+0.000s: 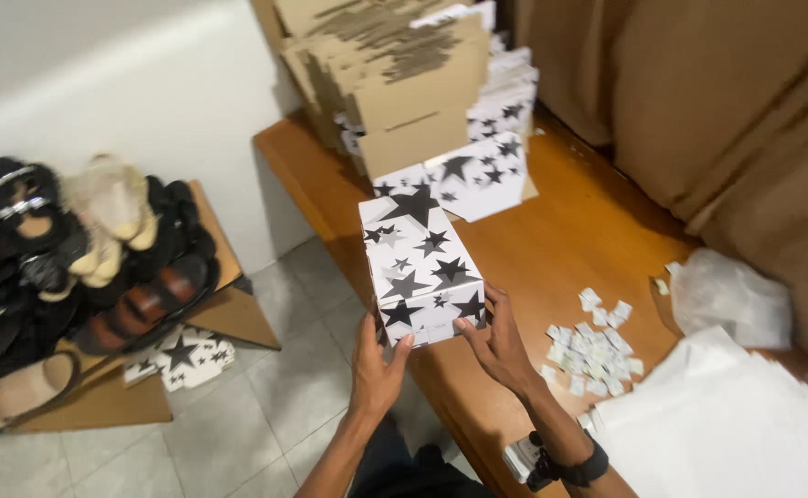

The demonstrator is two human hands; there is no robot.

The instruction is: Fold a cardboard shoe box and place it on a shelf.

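The box [422, 267] is white with black stars (large and small), the counter [560, 249] orange-brown wood, the paper slips [593, 346] white, the sandals [72, 249] black, brown and beige.

You are holding a white box with black stars [420, 267] in both hands. Your left hand [378, 369] is gripping its near bottom edge, and your right hand [496, 341] is pressing its near right corner. The box is sitting over the edge of a wooden table [560, 240]. Small white paper bits [593, 350] are lying near your right hand. Flat brown cardboard sheets [395, 74] are standing at the far end. Shoes [72, 258] are piling up on the floor, well apart.
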